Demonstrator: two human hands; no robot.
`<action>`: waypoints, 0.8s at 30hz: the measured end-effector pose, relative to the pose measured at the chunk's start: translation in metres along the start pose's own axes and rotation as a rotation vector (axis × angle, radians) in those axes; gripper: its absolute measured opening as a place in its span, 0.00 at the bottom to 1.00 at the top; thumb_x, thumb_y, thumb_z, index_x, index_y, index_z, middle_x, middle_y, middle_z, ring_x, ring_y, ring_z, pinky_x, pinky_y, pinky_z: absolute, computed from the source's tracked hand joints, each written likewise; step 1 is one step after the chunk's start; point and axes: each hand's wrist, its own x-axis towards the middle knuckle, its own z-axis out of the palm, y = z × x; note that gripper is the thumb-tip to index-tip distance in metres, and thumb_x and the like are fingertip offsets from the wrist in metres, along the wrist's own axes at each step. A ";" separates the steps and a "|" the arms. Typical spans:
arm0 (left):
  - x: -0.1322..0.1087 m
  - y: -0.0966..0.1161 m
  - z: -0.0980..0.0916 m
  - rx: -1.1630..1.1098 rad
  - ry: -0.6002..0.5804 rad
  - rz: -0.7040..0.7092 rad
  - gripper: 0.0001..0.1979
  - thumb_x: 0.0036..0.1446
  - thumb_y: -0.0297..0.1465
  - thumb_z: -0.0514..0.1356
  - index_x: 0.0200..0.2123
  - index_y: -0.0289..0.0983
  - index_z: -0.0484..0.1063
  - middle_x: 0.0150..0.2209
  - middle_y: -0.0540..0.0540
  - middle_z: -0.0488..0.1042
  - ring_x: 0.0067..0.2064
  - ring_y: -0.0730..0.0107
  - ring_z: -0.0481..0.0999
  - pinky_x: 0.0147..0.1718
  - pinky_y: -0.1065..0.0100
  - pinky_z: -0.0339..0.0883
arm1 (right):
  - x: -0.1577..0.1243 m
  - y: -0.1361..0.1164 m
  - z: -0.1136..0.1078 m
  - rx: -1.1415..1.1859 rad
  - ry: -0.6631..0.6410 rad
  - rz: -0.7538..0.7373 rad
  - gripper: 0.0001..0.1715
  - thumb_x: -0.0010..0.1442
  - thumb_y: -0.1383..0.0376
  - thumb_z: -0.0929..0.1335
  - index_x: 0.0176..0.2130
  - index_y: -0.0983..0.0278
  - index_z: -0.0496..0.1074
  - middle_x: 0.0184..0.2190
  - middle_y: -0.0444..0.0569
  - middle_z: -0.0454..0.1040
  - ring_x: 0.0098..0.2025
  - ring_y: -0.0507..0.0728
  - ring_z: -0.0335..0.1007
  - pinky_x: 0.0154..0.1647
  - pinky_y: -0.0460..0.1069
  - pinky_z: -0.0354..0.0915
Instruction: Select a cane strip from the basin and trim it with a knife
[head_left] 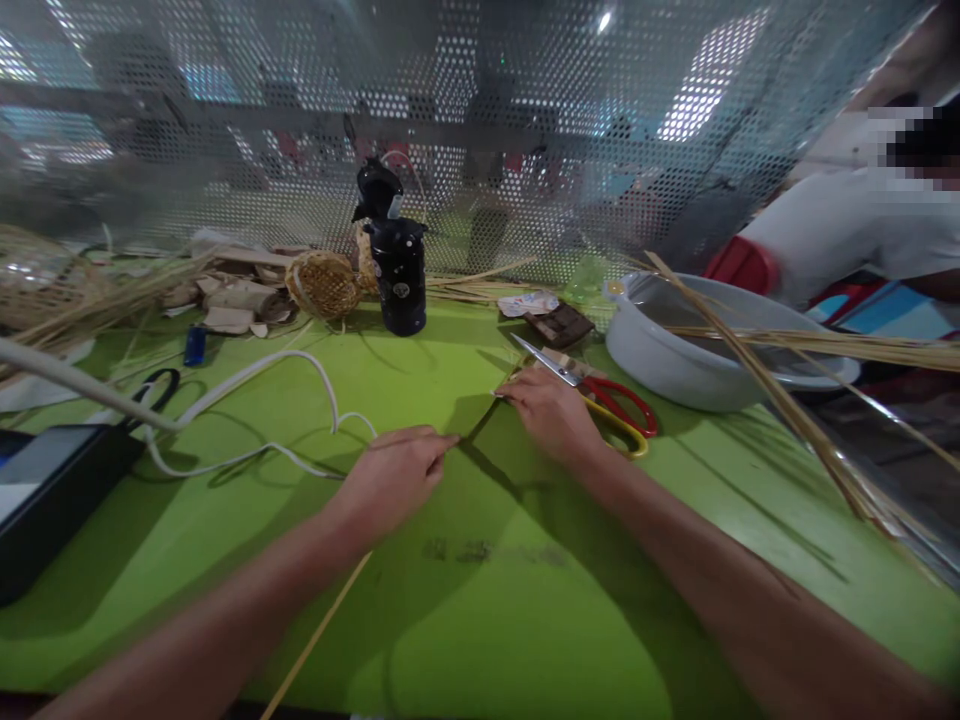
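Note:
My left hand (394,473) is closed in a pinch on a thin pale cane strip (319,632) that runs from under the hand down toward the table's near edge. My right hand (551,408) is closed too, pinching the same strip further along, where it bends between the two hands above the green table (495,620). Just right of my right hand lie scissors (600,393) with red and yellow handles, blades pointing up-left, untouched.
A dark bottle (399,262) and a small woven basket (324,284) stand at the back. A white basin (697,345) holds long cane strips (825,345) at right. A white cable (255,400) and black device (52,490) lie left. Another person's white sleeve (847,235) shows at upper right.

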 end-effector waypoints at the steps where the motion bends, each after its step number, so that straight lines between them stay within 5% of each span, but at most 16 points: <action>1: 0.000 0.000 0.000 0.007 -0.005 0.003 0.21 0.65 0.26 0.50 0.54 0.42 0.78 0.43 0.46 0.82 0.41 0.65 0.80 0.46 0.62 0.74 | -0.001 -0.002 0.000 0.008 -0.013 -0.013 0.20 0.65 0.77 0.64 0.42 0.61 0.82 0.38 0.53 0.79 0.43 0.61 0.73 0.47 0.55 0.70; 5: 0.001 0.001 0.000 0.038 -0.004 0.012 0.19 0.63 0.26 0.51 0.48 0.41 0.80 0.44 0.45 0.82 0.41 0.64 0.81 0.46 0.62 0.74 | -0.003 -0.013 0.001 0.061 -0.068 -0.114 0.19 0.64 0.77 0.65 0.44 0.60 0.82 0.36 0.51 0.79 0.41 0.60 0.73 0.43 0.53 0.71; 10: 0.002 0.002 0.000 0.003 -0.005 -0.003 0.21 0.63 0.26 0.51 0.54 0.41 0.77 0.43 0.45 0.82 0.41 0.63 0.80 0.45 0.61 0.74 | 0.000 -0.005 0.003 0.026 -0.012 0.007 0.16 0.64 0.76 0.66 0.42 0.63 0.82 0.37 0.53 0.79 0.42 0.60 0.73 0.45 0.53 0.70; 15: 0.002 0.001 0.000 0.020 -0.017 -0.008 0.20 0.63 0.25 0.50 0.47 0.40 0.80 0.43 0.45 0.82 0.41 0.63 0.81 0.44 0.62 0.74 | -0.004 -0.010 0.005 0.107 -0.038 -0.101 0.16 0.65 0.76 0.67 0.42 0.61 0.82 0.35 0.49 0.79 0.40 0.58 0.74 0.42 0.51 0.70; 21: 0.002 0.000 0.000 -0.028 -0.005 -0.029 0.21 0.64 0.27 0.50 0.53 0.42 0.78 0.47 0.46 0.82 0.45 0.64 0.81 0.47 0.63 0.74 | -0.001 0.001 0.005 0.082 0.001 0.022 0.13 0.63 0.76 0.69 0.41 0.64 0.82 0.37 0.52 0.80 0.41 0.59 0.74 0.44 0.52 0.70; 24: 0.002 0.001 -0.001 -0.011 -0.017 -0.028 0.20 0.64 0.27 0.50 0.50 0.42 0.80 0.44 0.46 0.83 0.43 0.64 0.81 0.45 0.63 0.74 | -0.003 -0.005 0.004 0.109 -0.032 -0.045 0.13 0.62 0.77 0.69 0.39 0.64 0.82 0.35 0.50 0.79 0.40 0.58 0.74 0.42 0.51 0.70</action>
